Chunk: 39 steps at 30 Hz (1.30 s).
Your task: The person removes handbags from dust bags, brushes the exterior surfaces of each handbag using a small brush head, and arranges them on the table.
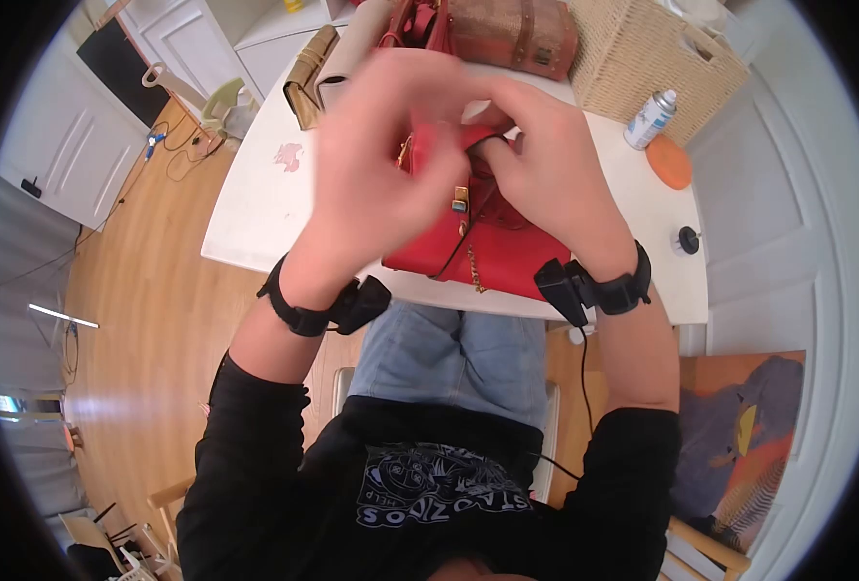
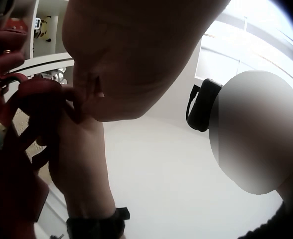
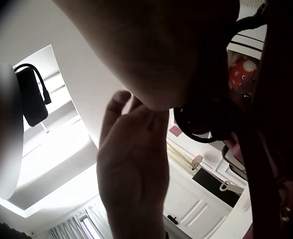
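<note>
A red handbag (image 1: 516, 254) with a gold clasp (image 1: 461, 199) and a gold chain (image 1: 475, 266) lies at the near edge of the white table. Above it, my left hand (image 1: 371, 165) is blurred and curves over a red strap (image 2: 42, 88), its fingertips at the strap's end in the left wrist view. My right hand (image 1: 550, 160) grips the strap from the other side, fingers curled beneath it. A dark cord (image 1: 453, 254) hangs down the bag's front. In the right wrist view the hold is dark, with a black ring-like loop (image 3: 201, 138) beneath the hand.
Behind the bag stand a brown-red case (image 1: 516, 37), a gold purse (image 1: 309, 82) and a woven basket (image 1: 632, 68). To the right are a spray can (image 1: 650, 121), an orange disc (image 1: 669, 162) and a small black-topped jar (image 1: 687, 240). A pink mark (image 1: 289, 156) shows on the table's left.
</note>
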Each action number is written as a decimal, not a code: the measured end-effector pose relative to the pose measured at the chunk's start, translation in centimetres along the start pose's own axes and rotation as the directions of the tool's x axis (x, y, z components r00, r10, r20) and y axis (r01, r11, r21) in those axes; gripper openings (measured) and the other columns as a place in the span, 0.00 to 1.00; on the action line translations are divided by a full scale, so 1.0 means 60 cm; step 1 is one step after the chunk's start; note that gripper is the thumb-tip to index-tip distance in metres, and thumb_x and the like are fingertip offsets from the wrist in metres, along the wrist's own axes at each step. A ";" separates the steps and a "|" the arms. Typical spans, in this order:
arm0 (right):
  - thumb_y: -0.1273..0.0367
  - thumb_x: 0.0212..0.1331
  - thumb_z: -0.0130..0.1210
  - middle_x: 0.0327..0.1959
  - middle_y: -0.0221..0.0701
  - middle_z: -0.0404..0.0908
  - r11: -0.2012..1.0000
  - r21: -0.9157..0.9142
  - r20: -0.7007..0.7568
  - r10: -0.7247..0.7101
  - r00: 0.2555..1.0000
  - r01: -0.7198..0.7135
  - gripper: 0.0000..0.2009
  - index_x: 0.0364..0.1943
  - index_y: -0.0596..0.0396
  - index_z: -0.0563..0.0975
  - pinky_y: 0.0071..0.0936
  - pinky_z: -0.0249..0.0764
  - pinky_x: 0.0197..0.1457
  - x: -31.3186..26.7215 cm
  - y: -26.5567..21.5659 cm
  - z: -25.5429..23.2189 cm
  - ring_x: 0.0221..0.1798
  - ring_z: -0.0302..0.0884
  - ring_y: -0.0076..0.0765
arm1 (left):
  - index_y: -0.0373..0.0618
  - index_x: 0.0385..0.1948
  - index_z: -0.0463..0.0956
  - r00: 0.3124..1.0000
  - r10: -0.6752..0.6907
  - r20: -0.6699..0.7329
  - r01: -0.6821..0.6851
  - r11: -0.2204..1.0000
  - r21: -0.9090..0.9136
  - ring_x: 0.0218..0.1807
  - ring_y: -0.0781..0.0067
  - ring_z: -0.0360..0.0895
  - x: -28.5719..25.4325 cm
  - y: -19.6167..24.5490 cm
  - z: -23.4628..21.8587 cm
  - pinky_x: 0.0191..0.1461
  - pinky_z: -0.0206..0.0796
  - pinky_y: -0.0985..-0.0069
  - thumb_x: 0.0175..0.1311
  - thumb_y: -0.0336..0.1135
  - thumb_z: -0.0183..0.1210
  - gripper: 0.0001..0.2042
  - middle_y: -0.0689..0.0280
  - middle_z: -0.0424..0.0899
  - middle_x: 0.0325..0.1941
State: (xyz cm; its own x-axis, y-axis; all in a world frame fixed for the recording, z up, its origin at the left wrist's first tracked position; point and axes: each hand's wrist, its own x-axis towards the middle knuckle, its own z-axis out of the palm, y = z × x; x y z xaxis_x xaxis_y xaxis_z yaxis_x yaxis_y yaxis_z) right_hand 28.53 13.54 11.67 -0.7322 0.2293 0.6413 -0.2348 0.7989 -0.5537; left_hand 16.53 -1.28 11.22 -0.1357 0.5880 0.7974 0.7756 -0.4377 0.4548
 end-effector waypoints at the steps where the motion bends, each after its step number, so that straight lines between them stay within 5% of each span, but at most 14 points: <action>1: 0.78 0.57 0.65 0.38 0.43 0.85 0.998 -0.055 -0.013 -0.026 1.000 0.026 0.16 0.50 0.50 0.85 0.44 0.80 0.46 -0.002 0.013 -0.003 0.42 0.85 0.55 | 0.37 0.49 0.77 0.982 -0.040 -0.187 0.035 0.999 -0.031 0.48 0.75 0.83 -0.014 -0.030 -0.010 0.49 0.76 0.77 0.64 0.14 0.55 0.14 0.64 0.84 0.49; 2: 0.78 0.57 0.65 0.38 0.43 0.85 0.998 -0.058 -0.024 -0.033 0.999 0.031 0.16 0.50 0.50 0.85 0.44 0.80 0.46 -0.002 0.016 -0.008 0.42 0.85 0.55 | 0.37 0.50 0.79 0.931 -0.081 -0.356 0.060 0.996 -0.071 0.48 0.72 0.85 -0.026 -0.052 -0.020 0.54 0.79 0.72 0.65 0.16 0.56 0.13 0.63 0.86 0.46; 3: 0.78 0.58 0.64 0.38 0.42 0.84 0.998 -0.057 0.006 -0.028 1.000 0.028 0.15 0.49 0.50 0.86 0.42 0.80 0.48 -0.004 0.017 -0.009 0.42 0.84 0.53 | 0.38 0.50 0.79 0.935 -0.220 -0.279 0.228 0.974 -0.005 0.49 0.75 0.84 -0.036 -0.055 -0.026 0.56 0.79 0.73 0.69 0.17 0.55 0.11 0.65 0.86 0.48; 4: 0.79 0.58 0.63 0.38 0.40 0.83 0.998 -0.053 0.043 -0.023 0.999 0.025 0.14 0.47 0.50 0.86 0.41 0.80 0.49 -0.005 0.017 -0.007 0.42 0.84 0.52 | 0.38 0.52 0.79 0.955 -0.237 -0.176 0.236 0.971 -0.028 0.48 0.76 0.84 -0.040 -0.070 -0.020 0.55 0.78 0.73 0.71 0.18 0.57 0.12 0.64 0.86 0.48; 6: 0.78 0.59 0.63 0.40 0.38 0.81 0.999 -0.048 0.060 -0.003 0.998 0.006 0.13 0.46 0.50 0.87 0.40 0.80 0.50 -0.006 0.012 -0.004 0.43 0.83 0.50 | 0.37 0.55 0.80 0.924 -0.382 0.009 0.373 0.898 -0.232 0.48 0.74 0.85 -0.057 -0.068 -0.001 0.54 0.78 0.74 0.71 0.19 0.59 0.13 0.63 0.86 0.48; 7: 0.78 0.59 0.62 0.41 0.37 0.80 0.998 -0.057 0.066 0.022 0.998 -0.018 0.12 0.45 0.51 0.87 0.39 0.80 0.51 -0.003 0.010 -0.004 0.44 0.83 0.48 | 0.37 0.55 0.81 0.956 -0.292 -0.002 0.290 0.952 -0.101 0.48 0.72 0.85 -0.056 -0.069 -0.004 0.53 0.78 0.74 0.70 0.19 0.61 0.13 0.63 0.85 0.49; 13: 0.82 0.59 0.53 0.53 0.39 0.80 0.978 0.135 0.074 -0.170 0.983 0.159 0.16 0.47 0.55 0.86 0.39 0.81 0.56 -0.005 0.018 -0.005 0.52 0.84 0.48 | 0.37 0.49 0.83 0.971 -0.236 -0.033 0.226 0.958 -0.178 0.44 0.71 0.85 -0.044 -0.086 0.007 0.46 0.77 0.74 0.65 0.18 0.67 0.12 0.61 0.86 0.47; 17: 0.83 0.58 0.49 0.56 0.40 0.81 0.968 0.103 0.123 -0.240 0.963 0.228 0.18 0.49 0.56 0.86 0.39 0.81 0.57 -0.002 0.030 -0.016 0.53 0.84 0.49 | 0.38 0.45 0.85 0.979 -0.179 -0.093 0.169 0.980 -0.106 0.42 0.70 0.85 -0.043 -0.088 0.013 0.44 0.77 0.74 0.62 0.18 0.68 0.10 0.62 0.87 0.43; 22: 0.82 0.58 0.52 0.53 0.39 0.83 0.975 0.080 0.095 -0.216 0.972 0.209 0.17 0.49 0.56 0.86 0.39 0.82 0.53 -0.001 0.024 -0.020 0.48 0.85 0.49 | 0.38 0.43 0.84 0.990 -0.010 -0.144 0.023 0.996 0.084 0.38 0.67 0.84 -0.034 -0.097 0.017 0.40 0.77 0.72 0.60 0.17 0.68 0.11 0.61 0.85 0.41; 26: 0.79 0.59 0.57 0.49 0.38 0.86 0.989 0.120 0.104 -0.096 0.990 0.083 0.14 0.47 0.56 0.86 0.37 0.83 0.51 0.001 0.020 -0.023 0.45 0.86 0.48 | 0.37 0.44 0.82 0.972 -0.086 -0.221 0.093 0.995 0.021 0.38 0.62 0.85 -0.027 -0.092 0.040 0.40 0.77 0.69 0.60 0.15 0.66 0.12 0.60 0.84 0.41; 28: 0.75 0.57 0.65 0.46 0.38 0.87 0.970 0.109 0.007 -0.219 0.976 0.217 0.12 0.46 0.55 0.86 0.35 0.84 0.50 0.003 0.029 -0.018 0.44 0.87 0.46 | 0.38 0.45 0.79 0.973 0.097 -0.211 -0.040 0.965 0.259 0.39 0.54 0.85 -0.020 -0.085 0.040 0.41 0.78 0.65 0.59 0.14 0.63 0.14 0.58 0.82 0.40; 31: 0.72 0.53 0.71 0.45 0.36 0.87 0.955 -0.027 -0.029 -0.297 0.954 0.297 0.14 0.45 0.53 0.86 0.34 0.85 0.48 0.004 0.029 -0.008 0.43 0.87 0.45 | 0.39 0.45 0.78 0.969 0.128 -0.214 -0.054 0.945 0.322 0.39 0.49 0.84 -0.023 -0.084 0.044 0.40 0.79 0.62 0.58 0.14 0.63 0.14 0.56 0.82 0.40; 39: 0.74 0.48 0.69 0.38 0.35 0.85 0.974 -0.051 -0.142 -0.227 0.964 0.222 0.13 0.40 0.55 0.83 0.35 0.84 0.43 -0.004 0.019 0.003 0.38 0.86 0.45 | 0.36 0.44 0.77 0.968 0.245 -0.044 -0.213 0.907 0.364 0.39 0.51 0.85 -0.012 -0.078 0.013 0.39 0.79 0.64 0.57 0.13 0.62 0.14 0.54 0.84 0.43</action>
State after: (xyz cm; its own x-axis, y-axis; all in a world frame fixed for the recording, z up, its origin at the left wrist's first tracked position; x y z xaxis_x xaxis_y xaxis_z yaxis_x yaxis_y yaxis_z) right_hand 28.35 14.30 10.79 -0.5617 0.1184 0.8188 -0.3583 0.8573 -0.3698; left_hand 13.46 0.86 8.19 0.0315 0.4322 0.9012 0.9566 -0.2745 0.0982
